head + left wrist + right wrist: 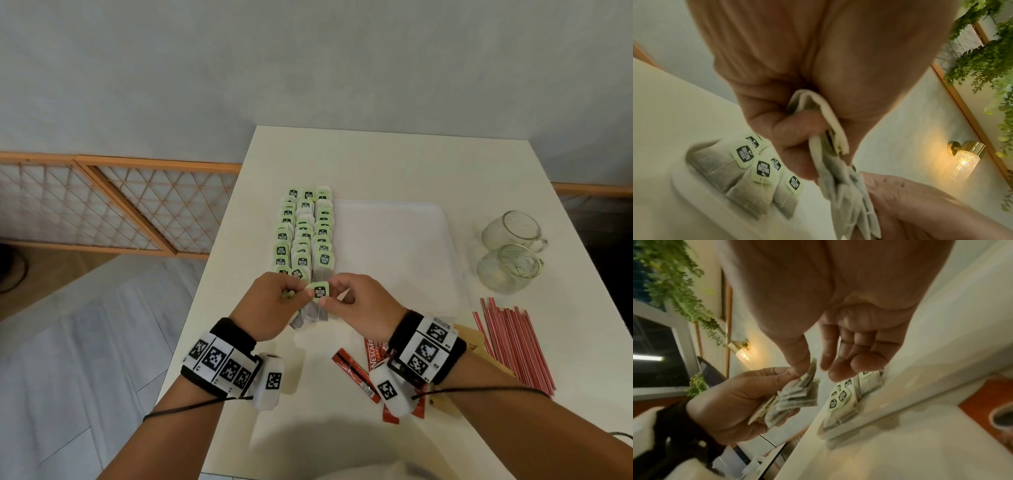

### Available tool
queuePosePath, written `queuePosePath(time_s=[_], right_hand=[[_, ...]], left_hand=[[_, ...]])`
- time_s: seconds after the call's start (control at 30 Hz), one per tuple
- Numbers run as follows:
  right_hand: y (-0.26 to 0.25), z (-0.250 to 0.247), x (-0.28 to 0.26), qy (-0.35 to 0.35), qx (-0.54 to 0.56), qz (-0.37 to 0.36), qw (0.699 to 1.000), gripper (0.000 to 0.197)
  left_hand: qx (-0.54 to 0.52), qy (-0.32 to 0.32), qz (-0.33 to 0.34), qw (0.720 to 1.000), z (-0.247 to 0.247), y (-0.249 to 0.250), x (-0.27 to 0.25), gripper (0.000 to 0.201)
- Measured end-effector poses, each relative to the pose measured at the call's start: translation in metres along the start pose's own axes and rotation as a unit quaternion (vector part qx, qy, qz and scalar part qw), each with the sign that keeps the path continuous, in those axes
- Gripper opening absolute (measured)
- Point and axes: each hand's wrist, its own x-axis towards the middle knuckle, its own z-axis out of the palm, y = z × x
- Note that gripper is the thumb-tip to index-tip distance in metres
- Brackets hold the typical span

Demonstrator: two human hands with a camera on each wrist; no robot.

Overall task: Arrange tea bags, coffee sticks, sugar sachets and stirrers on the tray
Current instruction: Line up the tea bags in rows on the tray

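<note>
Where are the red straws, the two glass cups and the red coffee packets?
red stirrers [513, 346], head view, middle of the bundle.
glass mugs [507, 267], head view, nearer mug's side.
coffee sticks [356, 375], head view, middle of one stick.

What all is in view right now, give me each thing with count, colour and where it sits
tea bags on tray: too many to count, green tags, three rows along the tray's left side
tray: one, white, table centre
held tea bags: small bunch, grey-white, in the left hand
coffee sticks: several, red, near table edge under the right wrist
stirrers: a bundle, red and white, right of the tray
glass mugs: two, clear, far right
brown sachets: partly hidden, count unclear, beside the stirrers
table: one, white
left hand: grips the bunch
right hand: pinches one green tag
</note>
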Motion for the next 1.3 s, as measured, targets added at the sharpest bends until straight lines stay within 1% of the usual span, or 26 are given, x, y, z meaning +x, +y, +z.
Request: queuePosePath(time_s=[0.03,0.1,0.17,0.27,0.37,0.5,0.63,0.7,0.77,0.87,0.93,1.0,1.1,1.17,1.23,1.3], right_hand=[[0.000,0.000,0.000,-0.017,-0.002,0.000,1.000,0.013],[0.002,-0.002,0.002,-0.018,0.000,0.005,1.000,0.020],[0.007,-0.007,0.010,0.008,0.011,0.020,1.000,0.023],[0.015,-0.014,0.028,0.060,-0.021,0.048,0.997,0.023],[0.020,-0.015,0.045,0.038,-0.067,0.075,0.994,0.018],[0.021,-0.007,0.062,0.010,-0.117,0.116,0.986,0.015],[0.015,-0.003,0.070,0.009,-0.142,0.128,0.981,0.015],[0.011,-0.005,0.071,0.011,-0.147,0.133,0.980,0.016],[0.007,-0.006,0.071,0.009,-0.163,0.132,0.978,0.023],[0.007,-0.007,0.067,0.021,-0.172,0.136,0.975,0.027],[0.006,-0.006,0.062,0.032,-0.148,0.126,0.980,0.029],[0.003,-0.006,0.057,0.012,-0.090,0.092,0.992,0.024],[-0.003,-0.005,0.049,-0.085,-0.016,0.055,0.995,0.028],[-0.004,-0.003,0.046,-0.133,-0.010,0.043,0.990,0.029],[-0.004,0.000,0.046,-0.144,-0.014,0.035,0.989,0.032],[-0.004,0.000,0.048,-0.137,-0.015,0.037,0.990,0.032]], left_hand=[[0.001,0.002,-0.003,1.000,0.001,-0.002,0.000,0.028],[-0.001,0.010,-0.024,1.000,0.002,-0.008,0.001,0.021],[0.010,0.014,-0.047,0.999,0.002,-0.013,0.001,0.015],[0.001,-0.002,-0.081,0.997,0.000,-0.016,-0.001,0.018],[0.003,-0.002,-0.100,0.995,-0.002,-0.019,0.000,0.024],[0.000,0.007,-0.128,0.992,-0.003,-0.024,0.006,0.022],[-0.018,0.010,-0.122,0.992,-0.007,-0.025,0.010,0.019],[-0.023,0.019,-0.118,0.993,-0.008,-0.027,0.012,0.014],[-0.021,0.027,-0.118,0.992,-0.010,-0.027,0.012,0.011],[-0.032,0.035,-0.119,0.992,-0.011,-0.022,0.012,0.015],[-0.036,0.039,-0.113,0.992,-0.012,-0.018,0.011,0.018],[-0.040,0.036,-0.103,0.993,-0.012,-0.016,0.010,0.020],[-0.036,0.034,-0.093,0.994,-0.012,-0.012,0.010,0.019],[-0.045,0.035,-0.092,0.994,-0.012,-0.011,0.010,0.018],[-0.049,0.036,-0.090,0.994,-0.012,-0.010,0.009,0.017],[-0.048,0.045,-0.089,0.994,-0.013,-0.010,0.007,0.016]])
